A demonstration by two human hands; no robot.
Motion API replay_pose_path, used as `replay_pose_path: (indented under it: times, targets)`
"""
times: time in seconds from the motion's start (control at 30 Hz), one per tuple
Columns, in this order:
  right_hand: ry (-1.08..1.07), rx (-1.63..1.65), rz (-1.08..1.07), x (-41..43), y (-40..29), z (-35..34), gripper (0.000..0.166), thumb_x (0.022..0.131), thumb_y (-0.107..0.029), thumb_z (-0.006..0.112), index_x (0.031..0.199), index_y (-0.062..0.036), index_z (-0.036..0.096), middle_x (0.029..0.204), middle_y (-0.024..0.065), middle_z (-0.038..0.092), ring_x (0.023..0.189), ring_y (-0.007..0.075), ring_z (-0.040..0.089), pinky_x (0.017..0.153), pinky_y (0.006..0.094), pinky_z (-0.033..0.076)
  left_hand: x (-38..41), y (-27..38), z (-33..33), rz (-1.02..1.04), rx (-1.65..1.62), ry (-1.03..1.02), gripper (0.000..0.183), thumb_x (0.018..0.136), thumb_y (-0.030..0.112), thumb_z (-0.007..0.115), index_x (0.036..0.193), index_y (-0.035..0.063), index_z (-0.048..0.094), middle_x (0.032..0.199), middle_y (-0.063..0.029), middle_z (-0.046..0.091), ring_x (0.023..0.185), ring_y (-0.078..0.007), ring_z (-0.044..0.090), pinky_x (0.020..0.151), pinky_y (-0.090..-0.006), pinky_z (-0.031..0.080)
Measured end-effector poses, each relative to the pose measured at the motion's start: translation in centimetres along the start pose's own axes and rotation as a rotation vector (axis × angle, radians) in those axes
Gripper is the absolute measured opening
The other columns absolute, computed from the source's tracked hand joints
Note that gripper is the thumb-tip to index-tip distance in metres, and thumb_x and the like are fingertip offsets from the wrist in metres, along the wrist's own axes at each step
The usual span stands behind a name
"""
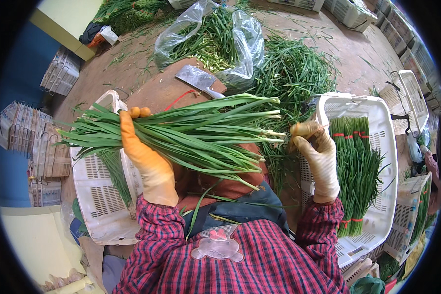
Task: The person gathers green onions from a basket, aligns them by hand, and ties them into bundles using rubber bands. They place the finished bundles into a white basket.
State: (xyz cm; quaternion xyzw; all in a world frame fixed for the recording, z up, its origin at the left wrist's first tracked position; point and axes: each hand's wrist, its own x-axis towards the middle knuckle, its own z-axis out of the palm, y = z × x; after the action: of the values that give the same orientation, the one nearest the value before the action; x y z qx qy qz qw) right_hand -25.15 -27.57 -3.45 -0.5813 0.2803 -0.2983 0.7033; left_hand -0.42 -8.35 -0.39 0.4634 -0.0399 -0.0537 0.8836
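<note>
My left hand (147, 165), in an orange-stained glove, is closed around a loose bunch of garlic chives (191, 136) held over my lap. The leaf tips point left and the pale cut ends point right, with a gap before my right hand. My gloved right hand (316, 158) is raised by the rim of the right crate, fingers bent and thumb drawn towards them. Whether anything small sits between those fingertips is unclear. Stray leaves (196, 213) lie on my lap. Beyond the bunch, a cleaver (196, 76) rests on a brown board (158, 90).
At right, a white plastic crate (384, 205) holds chive bundles (352, 176) tied with red bands. Another white crate (95, 220) stands left. Ahead are a clear plastic bag (248, 40) of trimmings and a heap of loose chives (297, 70). Stacked crates (18, 125) line the left wall.
</note>
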Motion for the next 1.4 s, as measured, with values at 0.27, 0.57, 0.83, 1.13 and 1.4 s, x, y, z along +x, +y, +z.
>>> replay_pose_path:
  times: [0.27, 0.57, 0.83, 1.13, 1.4]
  targets:
    - [-0.149, -0.17, -0.151, 1.5, 2.1, 3.2, 0.019, 0.084, 0.001, 0.071, 0.103, -0.0003, 0.071, 0.101, 0.0054, 0.069, 0.096, 0.0151, 0.064, 0.087, 0.0293, 0.051, 0.6, 0.4, 0.0, -0.012, 0.003, 0.062, 0.028, 0.095, 0.037, 0.065, 0.103, 0.0105, 0.063, 0.096, -0.002, 0.064, 0.091, -0.0131, 0.061, 0.076, -0.0317, 0.053]
    - [0.193, 0.209, -0.07, 1.4, 2.7, 4.7, 0.013, 0.093, -0.01, 0.066, 0.102, -0.0015, 0.072, 0.09, 0.0033, 0.072, 0.079, 0.0093, 0.065, 0.072, 0.0246, 0.053, -0.5, -0.3, 1.0, -0.085, 0.009, 0.064, 0.029, 0.094, 0.036, 0.067, 0.102, 0.0092, 0.064, 0.097, -0.0035, 0.065, 0.093, -0.0144, 0.061, 0.082, -0.0336, 0.053]
    - [0.233, 0.456, 0.007, 0.8, 5.6, -3.0, 0.027, 0.099, -0.027, 0.06, 0.11, -0.0043, 0.067, 0.089, 0.0014, 0.068, 0.078, 0.0105, 0.063, 0.074, 0.0224, 0.049, 2.2, 0.8, -2.0, -0.08, -0.069, 0.083, 0.024, 0.093, 0.035, 0.067, 0.099, 0.0119, 0.065, 0.097, -0.0033, 0.066, 0.092, -0.0159, 0.062, 0.084, -0.035, 0.054]
    - [-0.187, -0.564, -0.235, 0.8, 7.2, 3.9, 0.025, 0.089, -0.01, 0.068, 0.113, -0.0071, 0.069, 0.108, 0.018, 0.068, 0.094, 0.031, 0.067, 0.081, 0.0345, 0.053, 2.9, 1.2, -3.5, -0.156, -0.133, 0.045, 0.018, 0.096, 0.03, 0.064, 0.097, 0.0119, 0.065, 0.093, -0.0013, 0.066, 0.087, -0.0141, 0.063, 0.082, -0.0325, 0.054]
    - [-0.164, -0.112, -0.136, -1.6, 8.5, 2.5, 0.014, 0.096, -0.009, 0.063, 0.105, -0.0007, 0.07, 0.076, 0.0006, 0.063, 0.067, 0.0064, 0.055, 0.061, 0.0225, 0.046, 5.4, -0.4, -7.8, -0.141, -0.07, -0.16, 0.027, 0.096, 0.04, 0.062, 0.09, 0.0133, 0.064, 0.086, -0.001, 0.065, 0.08, -0.0166, 0.062, 0.076, -0.0321, 0.054]
